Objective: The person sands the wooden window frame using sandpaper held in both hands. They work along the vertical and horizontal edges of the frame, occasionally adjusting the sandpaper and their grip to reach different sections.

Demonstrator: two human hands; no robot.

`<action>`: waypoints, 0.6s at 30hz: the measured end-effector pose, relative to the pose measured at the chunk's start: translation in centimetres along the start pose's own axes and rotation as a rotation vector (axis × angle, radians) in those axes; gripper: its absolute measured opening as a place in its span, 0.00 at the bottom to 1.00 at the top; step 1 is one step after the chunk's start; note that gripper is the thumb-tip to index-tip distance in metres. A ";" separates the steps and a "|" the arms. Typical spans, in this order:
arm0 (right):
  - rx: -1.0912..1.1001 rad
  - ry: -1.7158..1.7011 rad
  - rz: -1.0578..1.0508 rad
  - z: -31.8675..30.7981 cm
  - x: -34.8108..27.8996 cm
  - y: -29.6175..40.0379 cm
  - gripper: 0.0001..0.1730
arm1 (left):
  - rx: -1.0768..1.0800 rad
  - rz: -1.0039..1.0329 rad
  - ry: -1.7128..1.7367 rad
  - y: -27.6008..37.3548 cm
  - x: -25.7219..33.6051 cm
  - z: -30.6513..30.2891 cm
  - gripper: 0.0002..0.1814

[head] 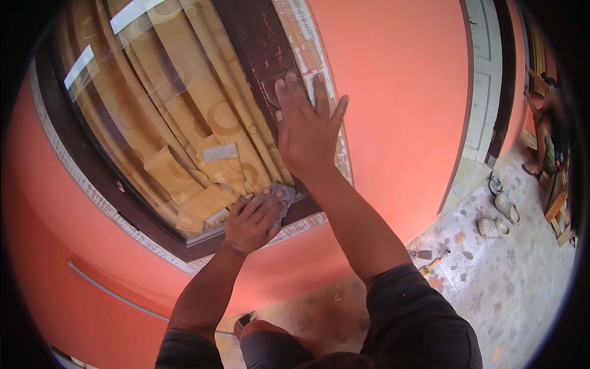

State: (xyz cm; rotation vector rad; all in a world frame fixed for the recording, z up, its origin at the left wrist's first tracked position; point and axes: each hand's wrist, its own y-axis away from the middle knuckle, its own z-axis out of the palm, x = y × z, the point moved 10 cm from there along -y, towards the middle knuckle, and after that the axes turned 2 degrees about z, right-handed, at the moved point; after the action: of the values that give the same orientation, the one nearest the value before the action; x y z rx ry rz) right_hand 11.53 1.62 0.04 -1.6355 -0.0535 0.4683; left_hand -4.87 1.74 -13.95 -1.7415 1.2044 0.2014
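My right hand (309, 129) lies with fingers spread over the right side of a dark brown window frame (262, 41). Its fingertips press a small brown sheet, seemingly sandpaper (270, 88), against the worn paint. Lower down, at the bottom right corner of the window, my left hand (254, 223) rests on a crumpled grey piece of cloth or abrasive sheet (286, 193), mostly hidden under the fingers. Behind the glass pane (175, 106) hang yellow-brown patterned curtains (221, 78). A patchy white and tan border (302, 27) runs around the frame.
Salmon-coloured wall (392, 101) surrounds the window. A thin pipe (115, 293) runs low along it. On the floor lie a paintbrush (429, 267) and clogs (493, 228). Beyond a white door (481, 83), another person (553, 115) is beside a wooden structure (560, 212).
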 end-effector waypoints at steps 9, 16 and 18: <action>-0.134 0.055 -0.025 0.8 2.2 8.9 0.29 | -0.021 0.016 -0.007 0.0 0.0 0.0 0.24; 0.134 0.044 -0.112 -1.6 -1.9 -9.1 0.28 | -0.001 0.021 0.017 -0.5 0.3 -0.1 0.23; 0.050 0.025 -0.063 -0.9 -1.0 -5.7 0.29 | -0.018 0.006 0.027 -0.1 0.2 0.2 0.24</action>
State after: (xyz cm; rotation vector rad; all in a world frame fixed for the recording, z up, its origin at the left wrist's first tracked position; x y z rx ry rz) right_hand 12.25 1.22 5.84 -1.5861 -0.0738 0.3979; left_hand -4.64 1.72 -14.16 -1.7616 1.2309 0.1941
